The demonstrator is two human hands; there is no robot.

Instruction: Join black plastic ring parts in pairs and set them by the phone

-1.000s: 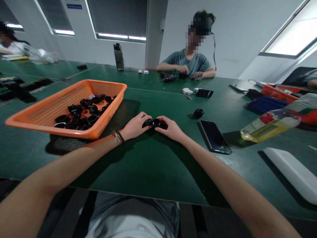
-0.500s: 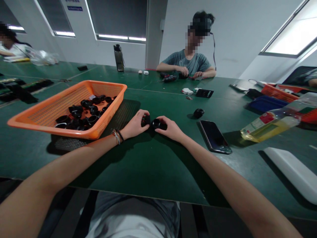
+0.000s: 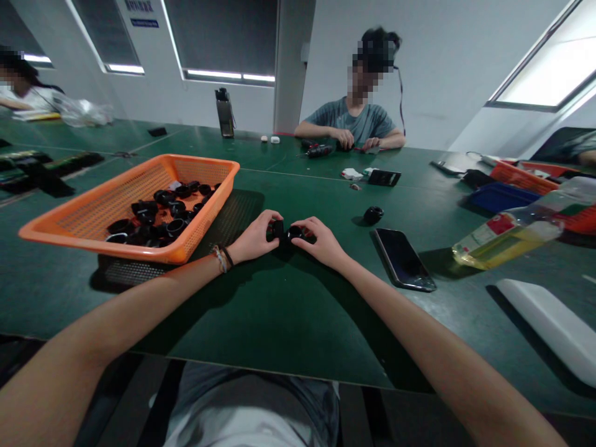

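At the middle of the green table, my left hand is closed on a small black part, its fingers curled over the top. Close beside it, my right hand grips a black ring-shaped part by its side, with the round opening facing up. The two parts sit side by side and seem to touch; their exact kind is too dark to make out. An orange basket to the left holds several similar black parts. Another black round part lies right of my right hand.
A phone, a tilted bottle of yellow liquid and a white block lie on the right. Behind them are a blue tray and an orange tray. Across the table a person works near a power screwdriver.
My right hand's fingers have shifted slightly over the ring-shaped part, covering more of it. My left hand stays nearly in place, and the whole view has moved a little.
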